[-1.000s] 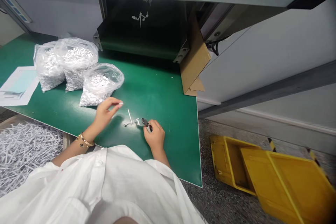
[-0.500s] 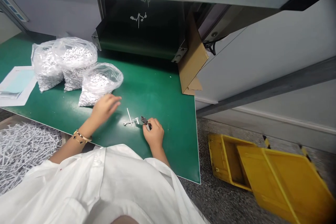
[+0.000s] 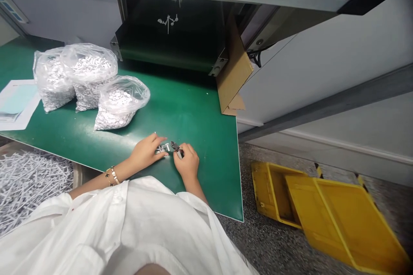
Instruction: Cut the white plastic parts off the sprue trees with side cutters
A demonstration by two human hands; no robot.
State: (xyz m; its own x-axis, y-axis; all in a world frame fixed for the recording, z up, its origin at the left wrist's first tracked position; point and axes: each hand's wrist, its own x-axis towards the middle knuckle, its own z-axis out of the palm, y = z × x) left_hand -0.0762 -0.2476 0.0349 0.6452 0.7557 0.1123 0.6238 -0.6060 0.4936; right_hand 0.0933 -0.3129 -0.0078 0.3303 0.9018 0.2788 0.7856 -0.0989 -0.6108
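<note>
A small white plastic moulded piece (image 3: pixel 166 147) with thin branches lies on the green tabletop (image 3: pixel 190 111) in front of me. My left hand (image 3: pixel 145 153) is around its left side, thumb and forefinger apart with part of the piece between them; the fingers hide some of it. In my right hand (image 3: pixel 187 161) is a pair of small cutting pliers (image 3: pixel 176 147), their jaws pointing up and left, close to the piece's right end. Whether the jaws touch it I cannot tell. Beyond my left hand stands an open clear bag (image 3: pixel 116 111) of small white discs.
Two more clear bags (image 3: pixel 54 81) of white parts stand at the left, beside papers (image 3: pixel 19 103). A dark conveyor belt (image 3: pixel 193 38) carries similar white pieces. A bin of white sticks (image 3: pixel 35 184) is lower left; yellow crates (image 3: pixel 277 197) sit on the floor at right.
My left hand has moved right and toward me, from beside the bag of discs to the white plastic piece. My right hand keeps the pliers in nearly the same place.
</note>
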